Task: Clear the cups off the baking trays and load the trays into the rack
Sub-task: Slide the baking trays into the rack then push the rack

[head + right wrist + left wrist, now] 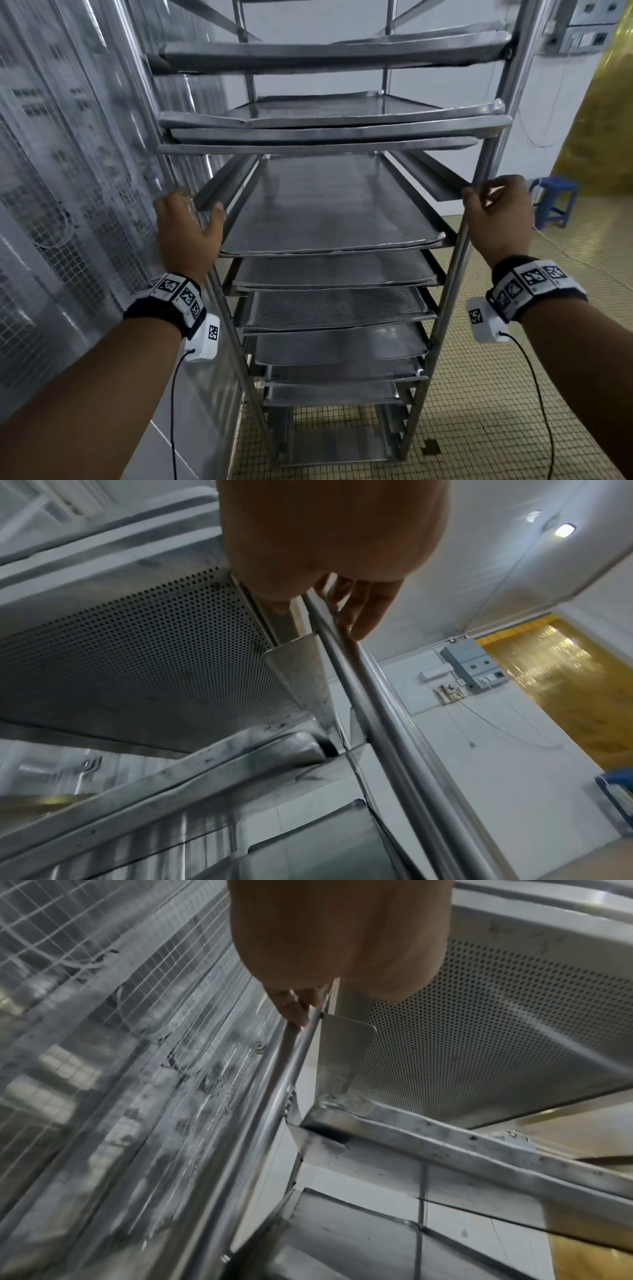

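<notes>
A tall steel tray rack [455, 274] stands in front of me, its rails loaded with several metal baking trays [329, 205], one of them perforated [335, 308]. No cups are in view. My left hand [191, 222] grips the rack's front left post [294, 1053], fingers curled round it. On the other side, my right hand [496, 216] grips the front right post [377, 696] at about the same height. In both wrist views a perforated tray [496, 1028] [154, 647] shows from below, just inside the posts.
A wire mesh panel behind clear plastic [68, 205] runs close along the rack's left side. A blue stool [556, 198] and a yellow strip curtain [599, 120] are at the right. Yellow tiled floor [496, 394] lies open to the right of the rack.
</notes>
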The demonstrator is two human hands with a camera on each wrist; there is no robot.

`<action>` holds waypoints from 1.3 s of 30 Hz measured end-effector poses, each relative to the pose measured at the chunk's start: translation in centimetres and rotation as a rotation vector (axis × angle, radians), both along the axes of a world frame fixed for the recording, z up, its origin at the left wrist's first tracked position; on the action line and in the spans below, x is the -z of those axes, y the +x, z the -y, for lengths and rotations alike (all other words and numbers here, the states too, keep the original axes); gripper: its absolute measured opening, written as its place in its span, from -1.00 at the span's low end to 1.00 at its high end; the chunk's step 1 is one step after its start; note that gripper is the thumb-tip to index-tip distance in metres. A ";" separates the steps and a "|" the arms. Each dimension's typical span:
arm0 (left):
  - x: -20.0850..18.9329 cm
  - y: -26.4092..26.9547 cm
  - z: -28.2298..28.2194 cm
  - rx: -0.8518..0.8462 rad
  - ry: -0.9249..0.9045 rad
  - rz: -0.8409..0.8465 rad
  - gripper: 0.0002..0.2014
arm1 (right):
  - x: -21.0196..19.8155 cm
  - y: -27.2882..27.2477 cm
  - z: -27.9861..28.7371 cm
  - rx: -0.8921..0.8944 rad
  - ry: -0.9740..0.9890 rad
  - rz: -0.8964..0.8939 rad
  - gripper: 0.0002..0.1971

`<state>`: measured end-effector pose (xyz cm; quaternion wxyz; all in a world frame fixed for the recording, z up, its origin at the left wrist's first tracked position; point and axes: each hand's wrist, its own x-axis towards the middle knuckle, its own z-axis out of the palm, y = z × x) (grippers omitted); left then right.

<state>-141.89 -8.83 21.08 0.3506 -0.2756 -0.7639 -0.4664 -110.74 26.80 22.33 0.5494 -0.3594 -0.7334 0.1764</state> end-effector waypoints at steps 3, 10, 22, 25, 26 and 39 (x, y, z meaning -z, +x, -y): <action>0.6 -0.6 -0.4 -0.031 0.078 0.004 -0.34 | 0.5 -0.5 -0.6 -0.021 -0.068 -0.019 -0.41; 0.8 -1.9 -1.0 0.042 0.158 0.264 -0.28 | 0.9 -2.2 -1.6 -0.184 -0.215 -0.047 -0.60; 1.1 -2.8 -1.6 0.086 0.261 0.356 -0.39 | 1.5 -3.5 -2.8 -0.138 -0.142 -0.174 -0.64; 1.0 -3.2 -1.6 0.065 0.270 0.363 -0.45 | 1.6 -3.7 -3.1 -0.115 -0.136 -0.193 -0.67; 0.9 -3.4 -1.7 0.061 0.275 0.369 -0.48 | 1.6 -3.8 -3.1 -0.108 -0.138 -0.196 -0.67; -0.3 -4.4 -3.2 0.136 0.178 0.485 -0.40 | 0.6 -4.8 -5.4 -0.130 -0.248 -0.179 -0.67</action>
